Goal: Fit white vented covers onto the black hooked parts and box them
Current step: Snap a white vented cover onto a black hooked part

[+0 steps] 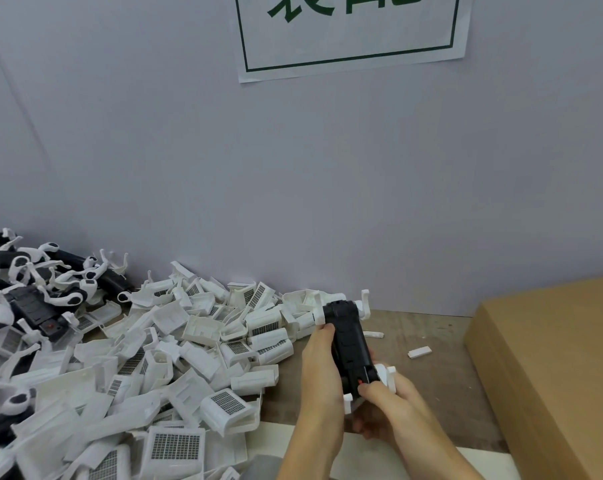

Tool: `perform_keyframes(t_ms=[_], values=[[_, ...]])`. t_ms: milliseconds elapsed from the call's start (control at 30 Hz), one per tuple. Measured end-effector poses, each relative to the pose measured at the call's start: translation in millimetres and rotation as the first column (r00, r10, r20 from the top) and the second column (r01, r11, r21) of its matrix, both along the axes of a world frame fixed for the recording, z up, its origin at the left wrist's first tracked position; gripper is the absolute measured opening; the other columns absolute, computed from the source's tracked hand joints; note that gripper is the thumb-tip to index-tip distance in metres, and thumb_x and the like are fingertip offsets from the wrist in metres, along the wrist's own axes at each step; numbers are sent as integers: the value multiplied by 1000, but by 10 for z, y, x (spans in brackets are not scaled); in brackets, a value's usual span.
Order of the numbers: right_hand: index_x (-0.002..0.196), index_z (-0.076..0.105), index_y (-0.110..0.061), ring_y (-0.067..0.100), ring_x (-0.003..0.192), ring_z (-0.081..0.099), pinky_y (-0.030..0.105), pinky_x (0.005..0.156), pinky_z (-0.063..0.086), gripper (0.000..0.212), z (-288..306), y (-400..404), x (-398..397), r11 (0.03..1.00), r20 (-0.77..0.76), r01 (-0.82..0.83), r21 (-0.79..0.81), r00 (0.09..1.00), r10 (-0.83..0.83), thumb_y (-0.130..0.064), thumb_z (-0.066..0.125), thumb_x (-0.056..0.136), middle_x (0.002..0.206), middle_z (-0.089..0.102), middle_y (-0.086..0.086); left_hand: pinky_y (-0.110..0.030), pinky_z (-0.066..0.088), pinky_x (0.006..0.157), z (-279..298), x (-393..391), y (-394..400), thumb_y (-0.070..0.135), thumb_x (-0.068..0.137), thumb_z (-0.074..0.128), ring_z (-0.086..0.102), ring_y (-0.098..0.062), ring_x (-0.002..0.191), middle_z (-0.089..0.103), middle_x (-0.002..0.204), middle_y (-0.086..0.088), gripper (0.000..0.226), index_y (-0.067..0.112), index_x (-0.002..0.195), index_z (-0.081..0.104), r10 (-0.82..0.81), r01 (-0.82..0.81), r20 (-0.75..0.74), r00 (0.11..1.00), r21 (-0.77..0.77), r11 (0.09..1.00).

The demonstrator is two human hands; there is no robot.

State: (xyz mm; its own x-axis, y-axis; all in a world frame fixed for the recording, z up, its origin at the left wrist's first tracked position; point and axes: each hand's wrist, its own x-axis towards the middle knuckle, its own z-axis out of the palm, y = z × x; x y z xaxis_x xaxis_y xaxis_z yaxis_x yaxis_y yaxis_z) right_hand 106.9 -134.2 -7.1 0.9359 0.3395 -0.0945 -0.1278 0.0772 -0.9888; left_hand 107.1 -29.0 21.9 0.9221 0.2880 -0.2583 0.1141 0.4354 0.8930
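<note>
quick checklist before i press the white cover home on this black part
1. Left hand grips the black hooked part along its side: ok.
2. Right hand holds the near end, thumb by the red mark: ok.
3. White cover lined up with the near end: cannot tell, the hands hide the joint.
4. White hook at the far end clear of the cover pile: ok.
5. Cardboard box on the right, open for packing: cannot tell.
</note>
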Motion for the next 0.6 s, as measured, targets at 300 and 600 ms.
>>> perform_keyframes(t_ms=[300,600], values=[[109,68,-21,23,60,63,30,53,45,19,19,1,12,1000,12,8,-2,1000,-8,-23,66,91,65,67,12,-30,47,58,97,-75,-2,45,96,49,62,-26,67,67,79,-12,47,3,95,71,17,-17,-9,1000,-79,997],[101,68,-34,9,65,64,18,62,46,29,-17,9,-72,929,324,114,-352,946,6,-7,65,91,77,67,1,-43,55,86,250,-114,356,30,102,42,67,-34,75,68,76,-18,43,0,88,69,332,-140,162,929,-676,724]])
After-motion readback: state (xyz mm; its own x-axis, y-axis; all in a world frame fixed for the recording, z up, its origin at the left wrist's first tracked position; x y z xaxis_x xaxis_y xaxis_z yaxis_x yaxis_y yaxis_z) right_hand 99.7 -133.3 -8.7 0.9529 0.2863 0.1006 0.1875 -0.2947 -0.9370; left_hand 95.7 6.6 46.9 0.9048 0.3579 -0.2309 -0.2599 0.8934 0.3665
